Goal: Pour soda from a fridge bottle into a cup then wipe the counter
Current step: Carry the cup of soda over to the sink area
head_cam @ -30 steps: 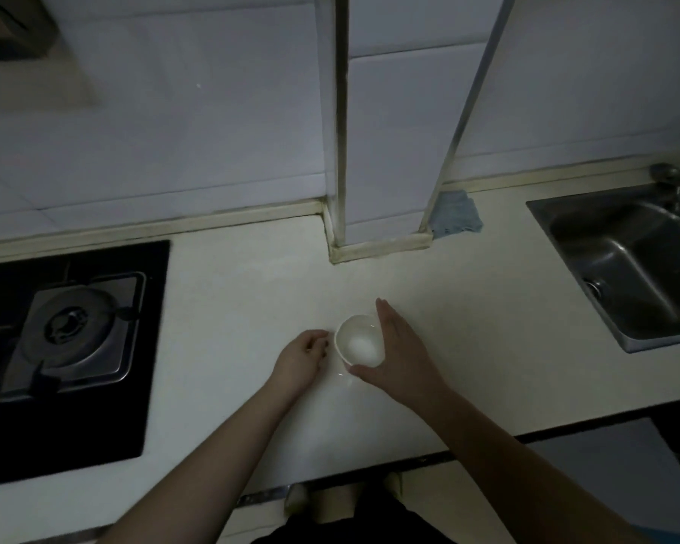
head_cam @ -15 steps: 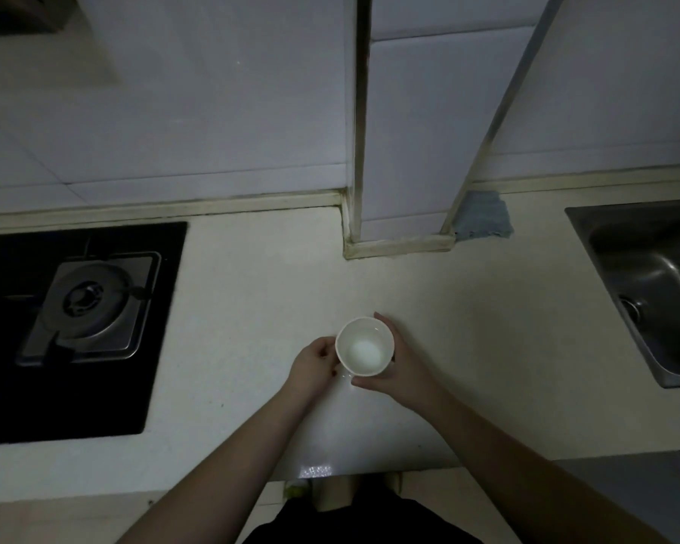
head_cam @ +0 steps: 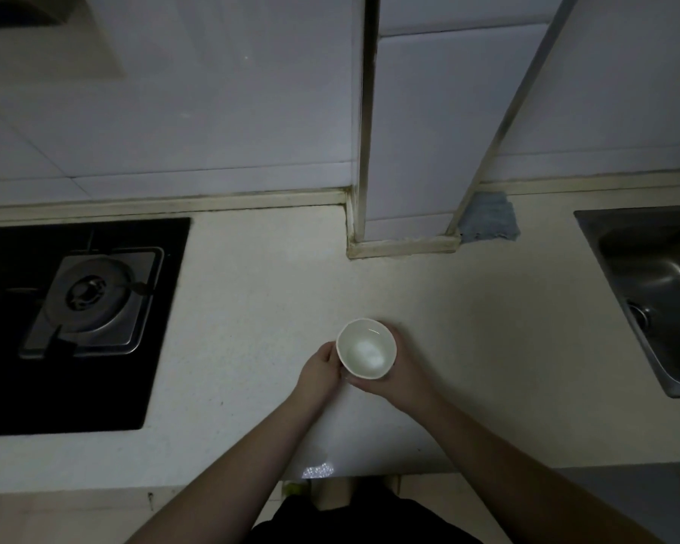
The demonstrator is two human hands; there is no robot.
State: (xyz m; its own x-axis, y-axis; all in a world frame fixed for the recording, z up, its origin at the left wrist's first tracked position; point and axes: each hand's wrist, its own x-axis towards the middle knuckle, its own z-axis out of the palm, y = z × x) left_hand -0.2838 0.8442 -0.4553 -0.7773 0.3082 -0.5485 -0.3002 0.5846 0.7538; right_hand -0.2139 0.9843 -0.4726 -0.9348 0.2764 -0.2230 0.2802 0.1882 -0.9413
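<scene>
- The cup [head_cam: 366,348] sits on the pale bench [head_cam: 252,308] in front of you — small, white, likely ceramic: light, rigid, breakable, smooth-sided.
- Your right hand [head_cam: 399,373] wraps its far side and base; your left hand [head_cam: 319,373] presses the near wall, fingers curled.
- Hold low around the wall — not the rim.
- A blue cloth [head_cam: 487,223] lies by the wall; no bottle is in view.
</scene>
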